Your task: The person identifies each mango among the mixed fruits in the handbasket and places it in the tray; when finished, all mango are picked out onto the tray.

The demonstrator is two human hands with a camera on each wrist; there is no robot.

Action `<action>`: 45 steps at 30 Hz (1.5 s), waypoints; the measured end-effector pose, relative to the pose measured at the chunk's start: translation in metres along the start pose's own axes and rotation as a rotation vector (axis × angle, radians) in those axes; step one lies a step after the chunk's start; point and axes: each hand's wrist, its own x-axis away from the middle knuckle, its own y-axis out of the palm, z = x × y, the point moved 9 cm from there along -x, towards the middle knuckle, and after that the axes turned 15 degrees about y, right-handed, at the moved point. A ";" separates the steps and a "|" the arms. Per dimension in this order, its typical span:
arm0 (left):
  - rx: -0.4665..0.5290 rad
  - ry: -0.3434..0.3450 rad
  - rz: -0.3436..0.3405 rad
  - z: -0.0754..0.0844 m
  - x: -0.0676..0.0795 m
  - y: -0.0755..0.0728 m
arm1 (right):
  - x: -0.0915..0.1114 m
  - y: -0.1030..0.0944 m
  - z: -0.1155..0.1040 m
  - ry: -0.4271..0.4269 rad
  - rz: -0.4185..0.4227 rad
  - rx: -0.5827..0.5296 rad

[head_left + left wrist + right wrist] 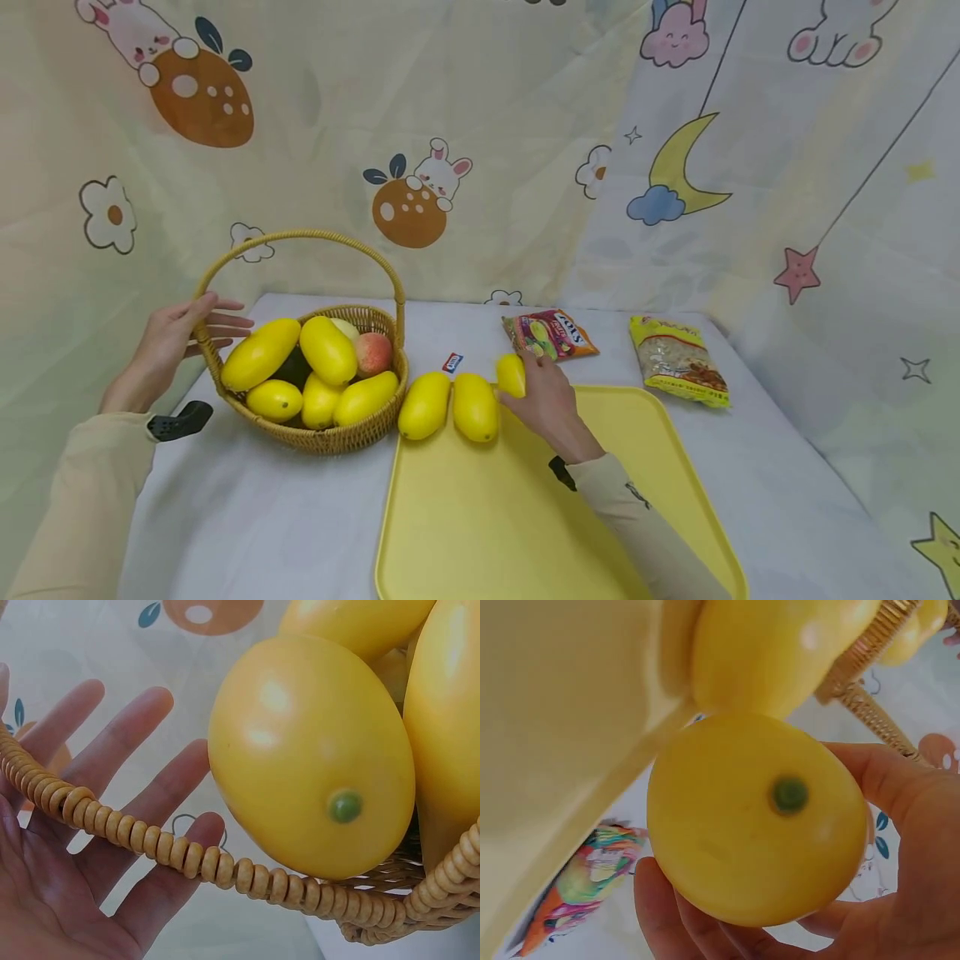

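Yellow fruit (512, 375) in right hand (551, 404), fingers curled round it; tray (480, 517) below hand, 2 similar fruits (475, 408) just left. Left hand (174, 340), fingers outspread, at basket handle (322, 234). Risk: smooth rind may slip, or bump may set neighbours rolling.

Surface (285, 517): was softly lit, shadowed before the basket (326, 440)
Yellow fruit (311, 765): caught pale glare in the basket
Packet (592, 874): looked blurred from the right wrist

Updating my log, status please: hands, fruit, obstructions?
Left hand, fingers extended, at handle of woven tan basket. Right hand gripping yellow oval fruit. Possible obstruction: two similar fruits, yellow rectangular tray's far-left corner.
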 end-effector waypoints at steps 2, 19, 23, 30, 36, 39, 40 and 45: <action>-0.003 0.000 0.000 0.000 0.000 0.000 | -0.002 0.004 0.007 0.023 -0.009 0.027; -0.001 0.013 0.017 0.003 -0.001 0.002 | -0.004 0.024 0.018 0.046 -0.026 0.110; 0.003 0.014 0.023 0.003 -0.001 0.002 | -0.004 0.022 0.018 0.042 -0.006 0.106; 0.018 0.031 0.024 0.004 -0.001 0.002 | -0.005 0.020 0.019 0.041 0.009 0.111; 0.009 0.030 0.024 0.004 0.000 0.002 | -0.004 0.016 0.017 0.037 0.011 0.103; 0.000 0.028 0.027 0.004 0.000 0.002 | -0.003 0.014 0.013 0.033 0.013 0.096; -0.001 0.029 0.028 0.004 -0.001 0.002 | -0.004 0.013 0.011 0.030 0.015 0.091; 0.009 0.032 0.030 0.004 -0.001 0.002 | -0.004 0.007 -0.007 -0.005 0.038 0.080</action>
